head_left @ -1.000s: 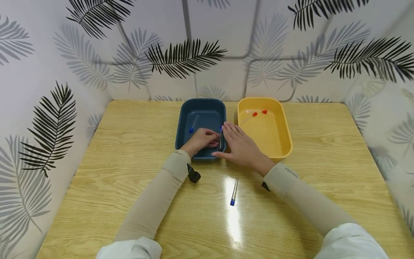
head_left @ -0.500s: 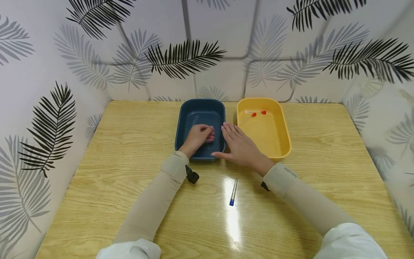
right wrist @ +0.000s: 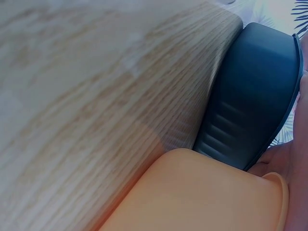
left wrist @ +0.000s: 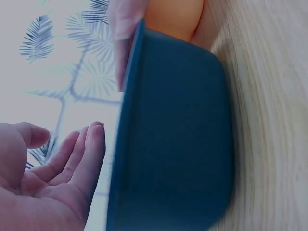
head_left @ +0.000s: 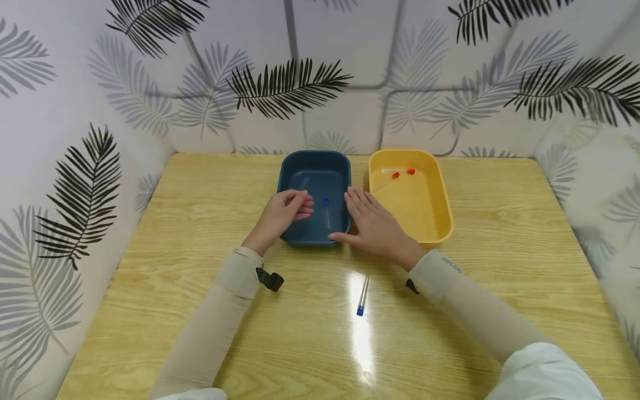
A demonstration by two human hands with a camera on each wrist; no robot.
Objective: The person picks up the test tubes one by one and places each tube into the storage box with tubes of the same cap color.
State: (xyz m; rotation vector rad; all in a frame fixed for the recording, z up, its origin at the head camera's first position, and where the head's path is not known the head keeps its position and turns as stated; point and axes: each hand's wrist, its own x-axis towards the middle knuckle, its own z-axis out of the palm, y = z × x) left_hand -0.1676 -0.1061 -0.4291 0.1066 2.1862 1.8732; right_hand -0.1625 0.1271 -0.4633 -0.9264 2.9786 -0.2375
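My left hand (head_left: 287,214) hovers over the left side of a dark blue tray (head_left: 314,236), thumb and fingers loosely bent. In the left wrist view a gap shows between thumb and fingers, with nothing held. Inside the tray lies a clear test tube with a blue cap (head_left: 326,202). Farther back lies another clear tube (head_left: 304,182), its lower end hidden by my left hand. My right hand (head_left: 375,225) rests at the tray's right rim, fingers extended. A blue-capped test tube (head_left: 363,294) lies on the table in front of the trays.
A yellow tray (head_left: 442,222) stands just right of the blue one, with red-capped tubes (head_left: 395,175) at its back. Both trays stand on a wooden table (head_left: 200,222) toward its far edge. Behind is a leaf-patterned backdrop (head_left: 420,83).
My left hand has drawn back left from the blue tray's right side. A blue-capped tube seen beside that rim a second ago now lies on the tray floor. My right hand has stayed put.
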